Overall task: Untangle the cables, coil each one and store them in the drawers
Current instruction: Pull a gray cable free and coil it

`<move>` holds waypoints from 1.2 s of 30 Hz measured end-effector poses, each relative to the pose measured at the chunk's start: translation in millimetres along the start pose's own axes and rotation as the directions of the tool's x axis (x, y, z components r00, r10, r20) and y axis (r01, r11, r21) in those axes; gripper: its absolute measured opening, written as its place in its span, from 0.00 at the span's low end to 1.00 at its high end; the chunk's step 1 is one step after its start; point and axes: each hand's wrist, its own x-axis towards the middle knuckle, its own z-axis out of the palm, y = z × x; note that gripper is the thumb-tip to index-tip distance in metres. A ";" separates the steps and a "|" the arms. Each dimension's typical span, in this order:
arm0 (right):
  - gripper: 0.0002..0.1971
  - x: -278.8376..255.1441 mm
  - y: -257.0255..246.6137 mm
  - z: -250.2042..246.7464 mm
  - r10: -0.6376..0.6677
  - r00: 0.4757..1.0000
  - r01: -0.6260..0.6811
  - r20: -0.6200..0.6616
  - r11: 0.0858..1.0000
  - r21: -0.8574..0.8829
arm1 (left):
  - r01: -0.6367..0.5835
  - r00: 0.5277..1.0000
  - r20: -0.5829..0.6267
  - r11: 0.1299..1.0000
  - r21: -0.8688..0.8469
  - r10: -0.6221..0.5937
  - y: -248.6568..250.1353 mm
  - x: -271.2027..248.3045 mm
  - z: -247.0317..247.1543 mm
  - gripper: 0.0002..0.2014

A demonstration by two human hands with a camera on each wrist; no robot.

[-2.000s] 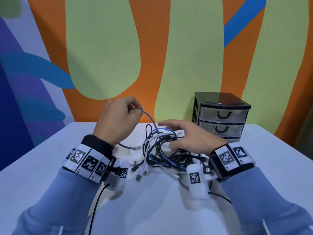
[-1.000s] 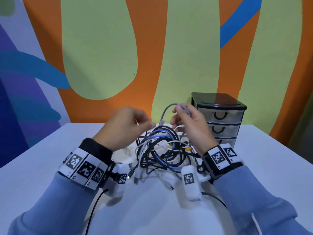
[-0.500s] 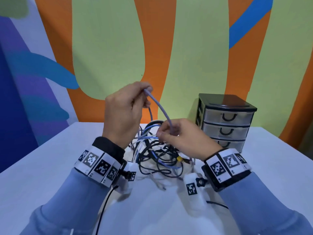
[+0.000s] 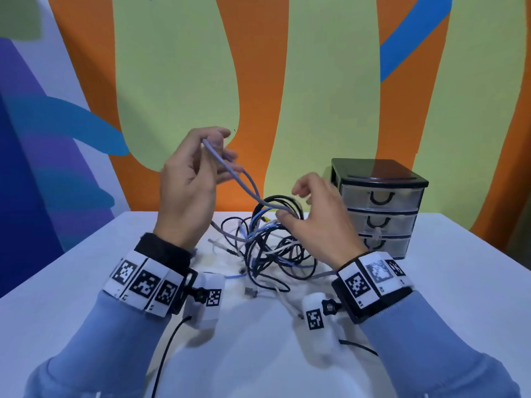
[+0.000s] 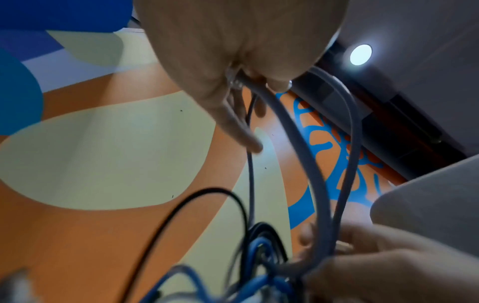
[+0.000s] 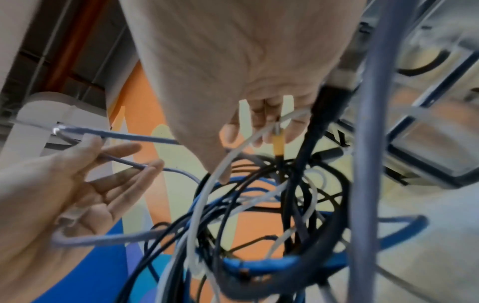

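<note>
White table, drawer unit shut, left hand pinching lilac cable

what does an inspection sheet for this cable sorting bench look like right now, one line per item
surface: white table, carrying the pile and the drawers.
job's things: tangled cables in one pile, none coiled; drawer unit at the right rear, three drawers all shut.
clutter: nothing seen.
grips: left hand raised, pinching the lavender cable near its end; right hand lower, pinching the same cable at the pile's top.
cables: the lavender one sags between the hands; black, blue and white ones are looped together; a thin black lead runs from the left wrist rig.
surroundings: wall mural in orange, green and blue behind the table.
</note>
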 end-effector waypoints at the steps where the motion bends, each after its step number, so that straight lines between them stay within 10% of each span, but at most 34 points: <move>1: 0.23 0.6 1.3 1.0 -0.020 0.996 0.018 0.081 1.000 0.023 | 0.082 0.994 0.075 0.996 -0.044 -0.079 1.4 -0.3 0.8 0.16; 4: 0.38 -1.4 -0.6 6.8 -0.070 0.939 0.007 0.335 0.982 0.187 | 0.230 0.946 0.269 0.961 -0.153 -0.183 1.2 -0.8 -0.4 0.15; 6: 0.28 -0.3 2.9 10.9 -0.093 0.940 0.008 0.329 0.968 0.252 | 0.256 0.935 0.299 0.946 -0.199 -0.190 -1.6 -1.1 -2.5 0.13; 11: 0.15 -0.6 0.7 8.0 -0.115 0.925 -0.027 0.363 0.932 0.362 | 0.065 0.993 -0.085 0.972 -0.225 -0.085 -13.2 10.4 -16.2 0.08; 15: 0.16 0.5 -0.6 5.7 -0.047 0.934 -0.077 0.354 0.941 0.328 | -0.193 0.894 -0.415 0.981 -0.014 0.170 -13.4 15.4 -27.5 0.05; 25: 0.13 0.7 3.9 -2.5 0.087 0.941 -0.130 0.327 0.985 0.114 | -0.327 0.804 -0.388 0.879 0.346 0.451 -10.9 13.9 -25.9 0.07; 30: 0.04 1.2 0.9 -7.8 -0.003 0.945 -0.121 0.326 0.925 0.360 | -0.096 0.995 0.050 0.930 0.355 0.084 -24.4 9.2 -25.2 0.05; 36: 0.08 -1.0 2.9 -7.0 -0.079 0.915 -0.103 0.396 0.903 0.416 | 0.357 0.894 0.184 0.898 0.258 -0.408 -33.3 1.2 -12.2 0.32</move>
